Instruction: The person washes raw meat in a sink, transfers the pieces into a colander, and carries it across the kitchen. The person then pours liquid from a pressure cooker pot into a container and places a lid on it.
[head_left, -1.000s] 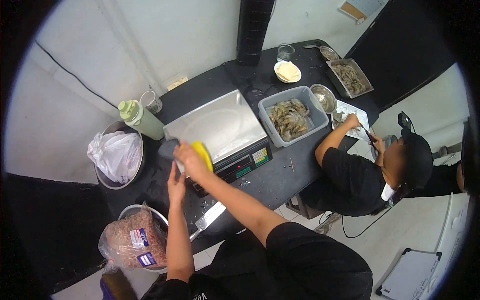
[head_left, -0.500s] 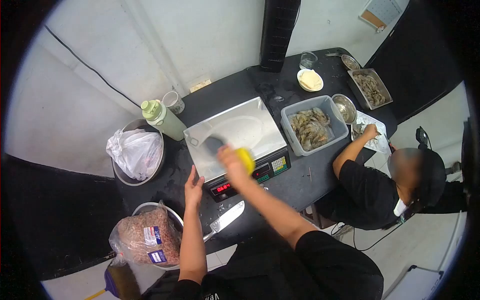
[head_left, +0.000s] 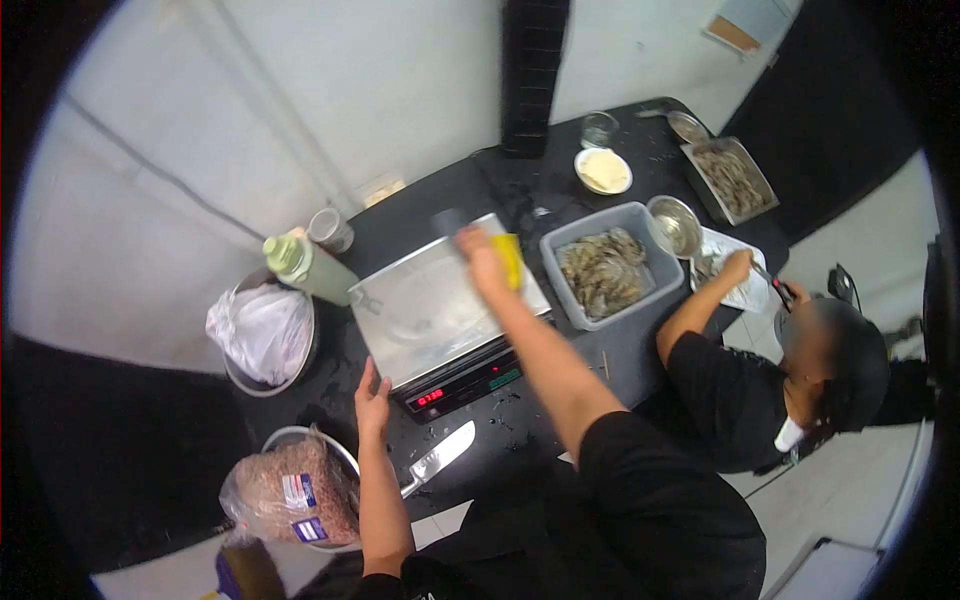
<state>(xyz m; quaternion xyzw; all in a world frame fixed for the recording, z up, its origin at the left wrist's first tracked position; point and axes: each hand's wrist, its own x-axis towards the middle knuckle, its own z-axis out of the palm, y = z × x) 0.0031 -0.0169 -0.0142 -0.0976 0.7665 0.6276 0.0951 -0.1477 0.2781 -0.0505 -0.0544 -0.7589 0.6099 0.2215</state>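
A digital scale with a steel pan [head_left: 420, 310] stands in front of me, its red digits lit. My right hand [head_left: 482, 262] is closed on a blurred yellow and dark grey sponge-like thing [head_left: 508, 260] over the pan's far right part. Yellow shows right of the hand, dark grey left of it; the motion smear hides its exact kind. At the scale's near left corner is my left hand [head_left: 373, 400], thumb and fingers extended, holding nothing; whether it touches the pan edge I cannot tell. A large knife [head_left: 443, 455] lies flat between that hand and the scale's front.
Shrimp fill part of a grey tub [head_left: 665, 285] to the right. A co-worker [head_left: 730, 390] handles something over a white tray [head_left: 745, 262]. Left stand a green bottle [head_left: 310, 268], a bowl with a white bag [head_left: 262, 330] and a bag of ground meat [head_left: 295, 490].
My right hand has moved up and away across the pan with the yellow and grey thing. The scale's red reading has changed. My left hand stays by the corner. The view has shifted slightly.
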